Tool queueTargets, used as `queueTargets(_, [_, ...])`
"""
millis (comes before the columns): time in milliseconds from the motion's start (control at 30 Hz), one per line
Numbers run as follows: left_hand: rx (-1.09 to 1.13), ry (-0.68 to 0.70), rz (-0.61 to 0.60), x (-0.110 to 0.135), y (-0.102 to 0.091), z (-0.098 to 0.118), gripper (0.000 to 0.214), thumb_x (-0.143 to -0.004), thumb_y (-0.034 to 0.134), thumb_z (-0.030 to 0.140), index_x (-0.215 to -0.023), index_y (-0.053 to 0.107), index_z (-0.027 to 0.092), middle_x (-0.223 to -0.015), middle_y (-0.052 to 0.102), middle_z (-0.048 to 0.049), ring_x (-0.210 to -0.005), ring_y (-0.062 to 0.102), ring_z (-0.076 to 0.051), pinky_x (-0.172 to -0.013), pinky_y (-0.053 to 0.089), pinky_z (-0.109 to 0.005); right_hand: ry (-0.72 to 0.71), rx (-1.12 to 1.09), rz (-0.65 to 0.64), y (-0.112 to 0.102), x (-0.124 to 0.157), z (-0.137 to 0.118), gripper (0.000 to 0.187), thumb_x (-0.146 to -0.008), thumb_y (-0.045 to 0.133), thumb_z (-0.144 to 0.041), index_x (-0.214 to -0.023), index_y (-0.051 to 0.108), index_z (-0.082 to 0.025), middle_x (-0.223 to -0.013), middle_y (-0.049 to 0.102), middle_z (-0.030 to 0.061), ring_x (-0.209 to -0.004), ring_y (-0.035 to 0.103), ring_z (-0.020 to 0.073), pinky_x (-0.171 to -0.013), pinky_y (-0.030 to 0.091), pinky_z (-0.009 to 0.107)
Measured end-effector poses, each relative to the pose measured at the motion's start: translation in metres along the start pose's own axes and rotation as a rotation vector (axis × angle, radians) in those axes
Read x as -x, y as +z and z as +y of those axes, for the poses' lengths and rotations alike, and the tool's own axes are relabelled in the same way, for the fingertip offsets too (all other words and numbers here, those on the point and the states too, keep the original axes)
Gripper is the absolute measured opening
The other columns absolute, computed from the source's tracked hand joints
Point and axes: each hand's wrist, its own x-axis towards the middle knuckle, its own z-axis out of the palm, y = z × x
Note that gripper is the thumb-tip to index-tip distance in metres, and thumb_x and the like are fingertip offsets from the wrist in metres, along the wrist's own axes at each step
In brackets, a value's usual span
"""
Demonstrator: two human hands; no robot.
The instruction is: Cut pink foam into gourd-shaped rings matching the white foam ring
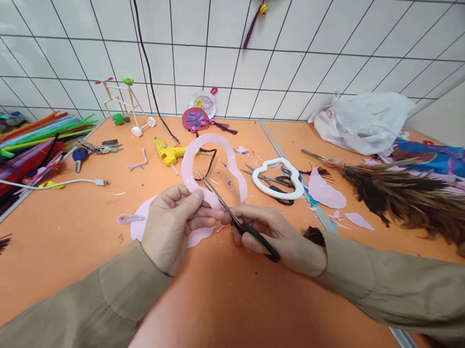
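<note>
My left hand (173, 224) is closed on the near edge of a pale pink foam ring (231, 157), holding it up over the orange table (56, 231). My right hand (276, 236) grips black-handled scissors (230, 210), whose blades point up and left across the ring's near edge. Under my left hand lies a pink foam disc (197, 236). Both sleeves are tan.
A white foam ring (296, 189) lies over a second pair of scissors (273, 183) right of my hands. A yellow glue gun (168, 153), keys (92, 150), pipe cleaners (17, 147), a white cable (30, 187), feathers (409, 194), a plastic bag (363, 118) and pink scraps (326, 192) surround them.
</note>
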Motion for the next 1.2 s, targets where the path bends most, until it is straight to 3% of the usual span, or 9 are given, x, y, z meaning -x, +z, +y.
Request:
queueTargets(467, [0.016,-0.015,0.002,-0.0016,0.0005,-0.001,0.022,-0.077,0.074,0.018,-0.065,0.056,0.012,-0.057,0.071,-0.0076,-0.046,0.066,-0.01,-0.048,0.051,-0.012,-0.047,-0.028,0.0,-0.001,-0.0001,0.0031,0.051,-0.081,0.065,-0.061,-0.102,0.058,-0.014,-0.068,0.046,-0.0029,-0.057,0.037,0.009,-0.051,0.029,0.024])
queueTargets(733, [0.01,-0.043,0.045,0.0005,0.0034,0.0001,0.02,-0.086,0.061,0.012,-0.066,0.055,0.012,-0.057,0.071,-0.0099,-0.046,0.067,-0.011,-0.047,0.052,-0.013,-0.047,-0.035,-0.009,0.0,-0.0007,0.0019,0.048,-0.082,0.065,-0.059,-0.099,0.058,-0.015,-0.066,0.043,-0.0038,-0.057,0.034,0.0093,-0.051,0.028,0.025])
queueTargets(1000, [-0.006,-0.02,-0.011,-0.0001,-0.0001,-0.0014,0.027,-0.074,0.078,0.024,-0.066,0.054,0.013,-0.058,0.07,-0.0059,-0.046,0.066,-0.009,-0.048,0.051,-0.013,-0.023,-0.063,-0.002,0.0003,-0.0014,0.003,0.049,-0.08,0.066,-0.059,-0.099,0.057,-0.015,-0.062,0.041,-0.0049,-0.054,0.034,0.009,-0.05,0.027,0.024])
queueTargets(1200, [-0.015,0.006,-0.006,-0.0029,-0.0029,-0.0026,0.03,-0.069,0.081,0.028,-0.065,0.055,0.013,-0.057,0.07,-0.0059,-0.048,0.066,-0.011,-0.046,0.05,-0.013,-0.007,-0.095,0.005,0.0011,-0.002,0.0014,0.048,-0.08,0.065,-0.059,-0.098,0.055,-0.016,-0.054,0.037,-0.008,-0.048,0.034,0.0088,-0.047,0.031,0.024])
